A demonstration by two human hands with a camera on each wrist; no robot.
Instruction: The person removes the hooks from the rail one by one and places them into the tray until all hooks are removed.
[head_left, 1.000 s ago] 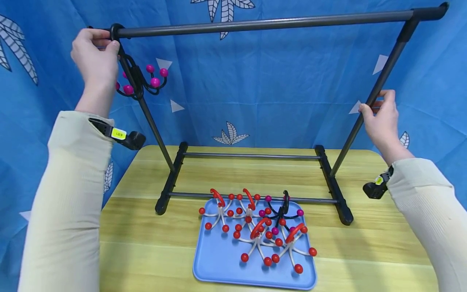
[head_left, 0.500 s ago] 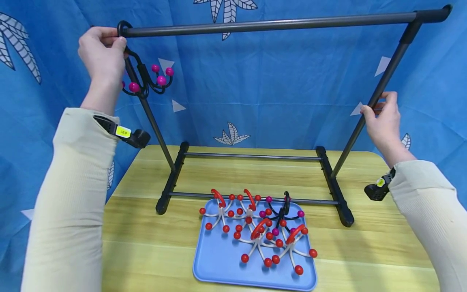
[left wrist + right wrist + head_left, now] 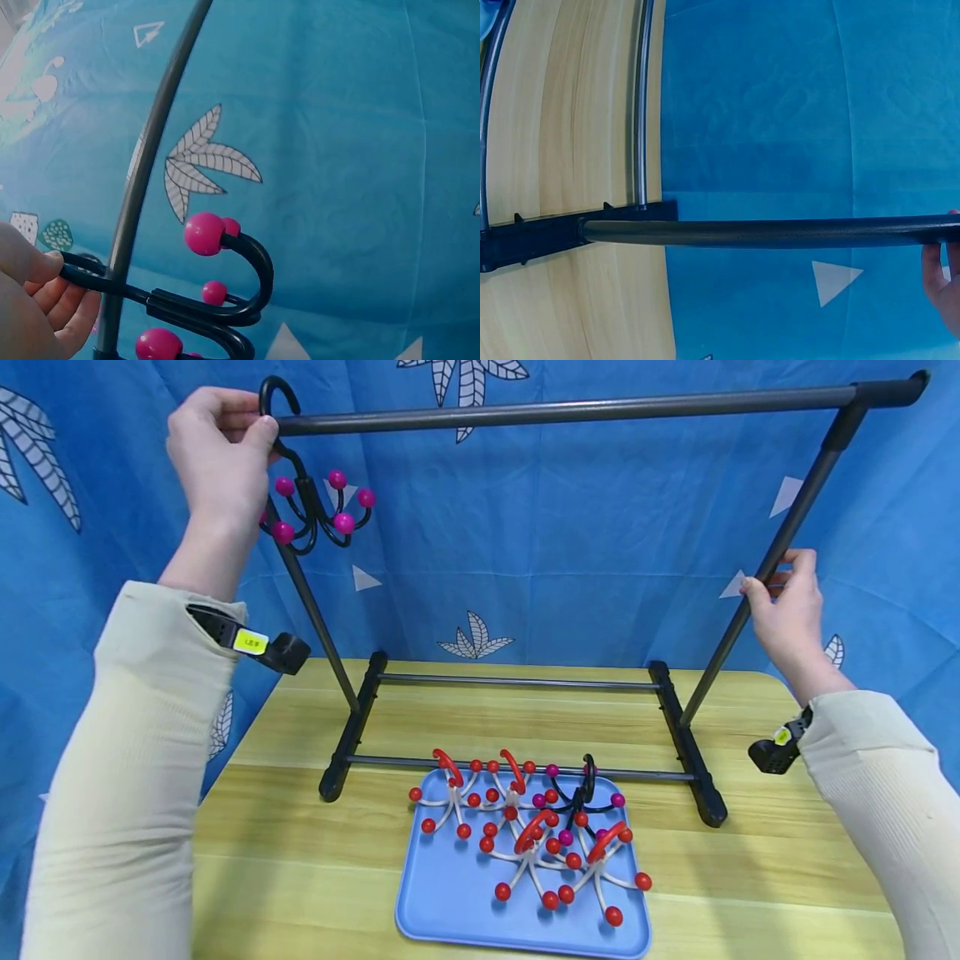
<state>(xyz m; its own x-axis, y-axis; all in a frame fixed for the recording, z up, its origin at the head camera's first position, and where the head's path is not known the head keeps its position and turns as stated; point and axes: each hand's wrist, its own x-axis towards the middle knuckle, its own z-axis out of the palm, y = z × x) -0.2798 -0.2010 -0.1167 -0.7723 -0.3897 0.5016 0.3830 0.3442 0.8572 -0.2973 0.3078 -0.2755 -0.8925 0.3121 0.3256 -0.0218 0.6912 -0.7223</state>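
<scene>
My left hand (image 3: 225, 464) pinches a black multi-arm hook (image 3: 307, 497) with magenta ball tips at the left end of the rack's top bar (image 3: 525, 414). The hook's curved top arches above the bar, and its arms hang below. In the left wrist view, thumb and fingers (image 3: 45, 281) hold the hook's bent end beside the bar. My right hand (image 3: 787, 606) grips the right post (image 3: 787, 531) of the dark metal clothes rack around mid-height, thumb in front. Only fingertips show in the right wrist view, at the post (image 3: 795, 232).
A blue tray (image 3: 450, 902) on the wooden table (image 3: 300, 868) bears several white hooks with red tips (image 3: 531, 852) and one black hook with magenta tips (image 3: 577, 797). The rack's black feet (image 3: 352, 735) stand behind and beside it. A blue patterned curtain (image 3: 600, 527) hangs behind.
My left hand has shifted right and up with the black hook, whose curved top now stands higher above the bar. The right hand keeps its grip on the post.
</scene>
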